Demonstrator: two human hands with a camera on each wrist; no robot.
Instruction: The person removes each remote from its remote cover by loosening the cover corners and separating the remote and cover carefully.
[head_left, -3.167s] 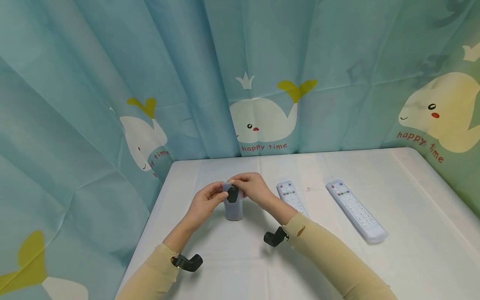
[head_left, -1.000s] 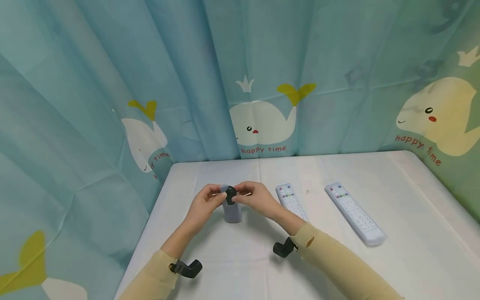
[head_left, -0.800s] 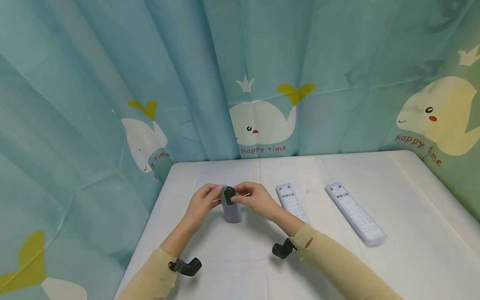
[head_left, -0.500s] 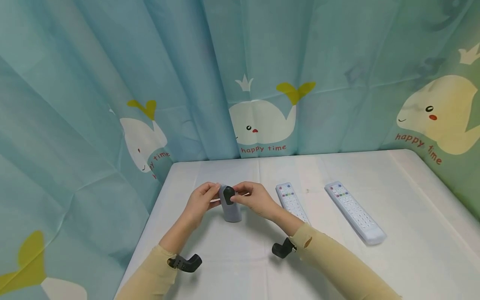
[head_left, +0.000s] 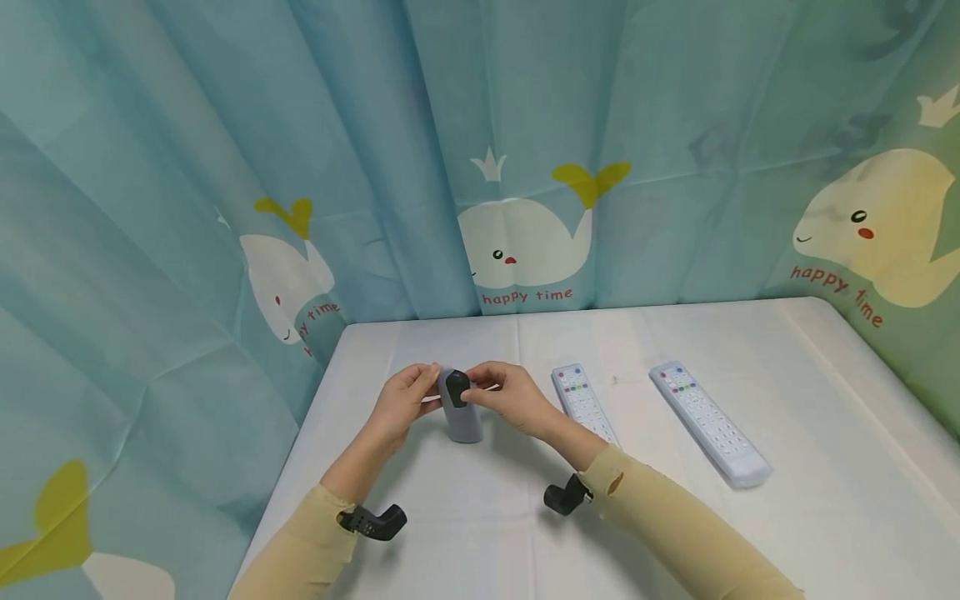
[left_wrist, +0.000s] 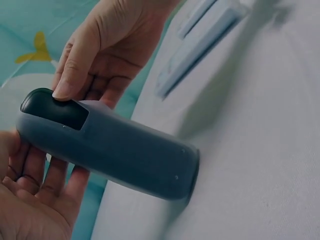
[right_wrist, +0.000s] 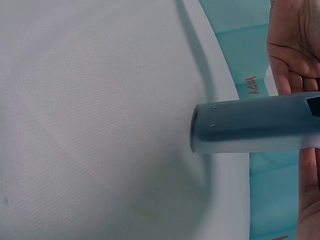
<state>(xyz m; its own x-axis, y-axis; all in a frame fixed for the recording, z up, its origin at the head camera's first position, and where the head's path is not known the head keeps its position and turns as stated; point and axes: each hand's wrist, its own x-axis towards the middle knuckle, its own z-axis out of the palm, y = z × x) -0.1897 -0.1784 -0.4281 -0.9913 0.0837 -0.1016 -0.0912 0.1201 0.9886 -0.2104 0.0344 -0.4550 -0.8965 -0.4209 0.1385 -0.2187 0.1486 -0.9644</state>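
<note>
A remote control in a pale translucent sleeve [head_left: 465, 428] stands tilted on its lower end, its back toward the head camera. Glossy black casing [head_left: 457, 389] shows through an opening near its top. My left hand [head_left: 401, 401] holds the upper left edge between thumb and fingers; in the left wrist view its fingers lie along the sleeve's side [left_wrist: 135, 155]. From the other side my right hand [head_left: 517, 402] pinches it, thumb at the rim of the opening beside the black casing. The right wrist view shows the sleeve's lower end [right_wrist: 250, 124] at the tabletop. The button side is hidden.
Two remotes in similar sleeves lie buttons up to the right: a smaller remote [head_left: 583, 402], partly behind my right forearm, and a longer remote [head_left: 711, 425]. The white-covered table [head_left: 840, 417] ends at a blue curtain [head_left: 405, 167] printed with whales.
My right hand has come down from the remote's top to its right side. My left thumb has shifted off the black casing to the left edge, and the sleeve's top corner no longer stands up.
</note>
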